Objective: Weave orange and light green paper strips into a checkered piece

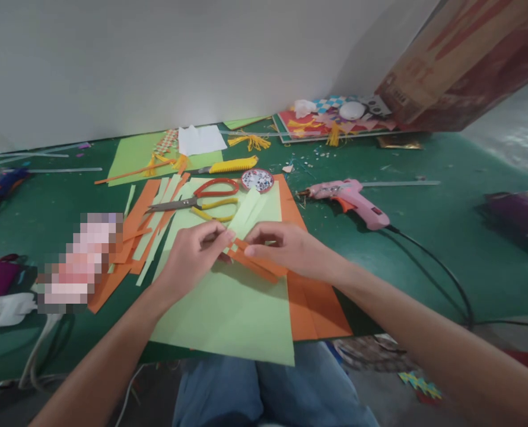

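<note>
Both hands meet over a light green paper sheet [228, 314]. My left hand [197, 252] pinches the crossing of woven paper strips between thumb and fingers. My right hand [286, 246] is closed on the same piece, thumb lying along its orange paper strips [259, 265]. Pale green paper strips [247, 212] stick out from the crossing, away from me. Scissors [197, 201] with one red and one yellow handle lie just beyond my left hand, blades pointing left. A round dish of small beads or sequins [257, 179] stands behind the strips. Fingertips partly hide the weave.
Orange sheets [317, 302] lie under the green one. Loose cut strips [155, 219] are heaped at the left, near a blurred-out object [81, 267]. A pink glue gun [350, 198] with a black cord lies right; a yellow cutter [231, 165] lies behind the scissors. A cardboard box [464, 65] leans back right.
</note>
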`<state>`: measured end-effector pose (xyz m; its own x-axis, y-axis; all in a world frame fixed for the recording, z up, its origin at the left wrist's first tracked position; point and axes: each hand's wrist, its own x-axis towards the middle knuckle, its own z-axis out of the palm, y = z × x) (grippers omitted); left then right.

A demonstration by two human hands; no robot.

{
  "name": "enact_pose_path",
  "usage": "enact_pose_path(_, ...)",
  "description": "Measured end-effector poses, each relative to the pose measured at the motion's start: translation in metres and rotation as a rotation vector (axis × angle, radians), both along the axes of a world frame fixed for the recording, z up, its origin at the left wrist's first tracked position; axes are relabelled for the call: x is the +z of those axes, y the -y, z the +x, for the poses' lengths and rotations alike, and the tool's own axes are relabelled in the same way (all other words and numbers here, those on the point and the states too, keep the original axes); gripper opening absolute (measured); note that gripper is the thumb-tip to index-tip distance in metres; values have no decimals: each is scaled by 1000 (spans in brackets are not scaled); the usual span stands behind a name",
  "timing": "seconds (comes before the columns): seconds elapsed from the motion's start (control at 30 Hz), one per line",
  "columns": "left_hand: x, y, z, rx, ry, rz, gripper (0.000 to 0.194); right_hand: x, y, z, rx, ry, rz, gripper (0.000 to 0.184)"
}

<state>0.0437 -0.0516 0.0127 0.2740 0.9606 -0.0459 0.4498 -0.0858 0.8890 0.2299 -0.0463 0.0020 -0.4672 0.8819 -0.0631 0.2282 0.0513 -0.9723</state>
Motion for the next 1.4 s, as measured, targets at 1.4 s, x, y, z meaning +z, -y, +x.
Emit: enact_pose_path(1.4,-3,-4,-2,-56,243,-310,26,-2,-9,16,-571,-515,93,27)
